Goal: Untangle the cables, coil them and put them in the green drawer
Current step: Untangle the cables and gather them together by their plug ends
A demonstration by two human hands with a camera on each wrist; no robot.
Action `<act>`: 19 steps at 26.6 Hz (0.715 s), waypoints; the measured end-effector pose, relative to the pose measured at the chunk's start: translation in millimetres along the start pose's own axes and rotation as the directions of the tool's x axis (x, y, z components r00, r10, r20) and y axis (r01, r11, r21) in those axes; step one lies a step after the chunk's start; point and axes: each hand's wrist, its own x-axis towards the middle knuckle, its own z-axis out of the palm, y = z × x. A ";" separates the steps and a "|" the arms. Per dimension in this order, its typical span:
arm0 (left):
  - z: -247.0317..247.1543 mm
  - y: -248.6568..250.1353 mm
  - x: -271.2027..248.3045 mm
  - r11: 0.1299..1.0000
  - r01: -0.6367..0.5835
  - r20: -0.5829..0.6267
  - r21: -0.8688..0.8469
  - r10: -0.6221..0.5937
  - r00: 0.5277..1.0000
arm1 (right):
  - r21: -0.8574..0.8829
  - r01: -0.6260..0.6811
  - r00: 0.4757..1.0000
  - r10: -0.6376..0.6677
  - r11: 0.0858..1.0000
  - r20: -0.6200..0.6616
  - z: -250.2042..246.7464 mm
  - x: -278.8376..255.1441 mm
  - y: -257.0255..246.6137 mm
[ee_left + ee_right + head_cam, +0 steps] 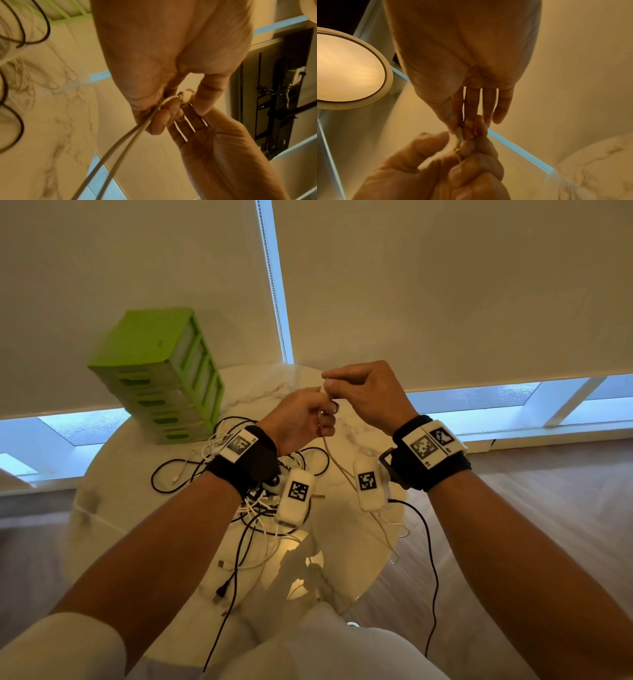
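Observation:
Both hands are raised above the round marble table (pixel 274 385). My left hand (pixel 325 416) grips a thin white cable (pixel 334 457) in curled fingers. My right hand (pixel 330 386) pinches the same cable just above it, thumb against forefinger. In the left wrist view, two strands of the white cable (pixel 120 142) run down from the left hand (pixel 171 108), and a small round white plug (pixel 184 97) sits at its fingers. The right wrist view shows the right hand (pixel 457 127) pinching the cable end (pixel 458 135). A tangle of black and white cables (pixel 267 508) lies below. The green drawer unit (pixel 161 371) stands back left, drawers closed.
A black cable (pixel 433 570) hangs off the table's right edge toward the wooden floor. Loose plugs (pixel 221 590) lie near the front edge by my knees. Window blinds (pixel 445 285) close off the back. A round ceiling lamp (pixel 347 67) shows in the right wrist view.

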 end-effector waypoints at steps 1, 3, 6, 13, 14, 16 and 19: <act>-3.9 -2.1 -2.0 0.998 0.012 -0.042 0.064 -0.010 0.999 | -0.004 -0.008 1.000 0.008 1.000 0.022 5.2 -0.9 0.0; -10.3 -4.8 -8.4 0.987 0.045 -0.110 0.153 -0.028 0.994 | -0.009 -0.022 0.998 0.023 1.000 0.054 18.0 -3.2 -1.2; -25.6 -8.4 -18.3 0.990 0.054 -0.170 0.131 -0.032 0.985 | 0.002 -0.045 0.994 0.044 0.999 0.098 42.3 -7.1 -2.2; -90.2 -17.2 -43.7 0.907 -0.068 -0.287 -0.415 -0.059 0.956 | -0.015 -0.497 0.627 0.371 0.868 0.685 92.2 -39.1 25.9; -99.7 -18.2 -49.7 0.874 -0.079 -0.276 -0.479 -0.065 0.959 | -0.023 -0.505 0.588 0.363 0.863 0.723 97.2 -44.7 32.9; -117.5 -21.9 -61.2 0.822 -0.086 -0.226 -0.564 -0.054 0.973 | 0.009 -0.512 0.603 0.352 0.859 0.716 105.0 -50.1 50.2; -126.3 -34.5 -72.6 0.773 -0.061 -0.127 -0.632 -0.026 0.992 | 0.015 -0.536 0.640 0.395 0.844 0.659 111.3 -47.9 74.5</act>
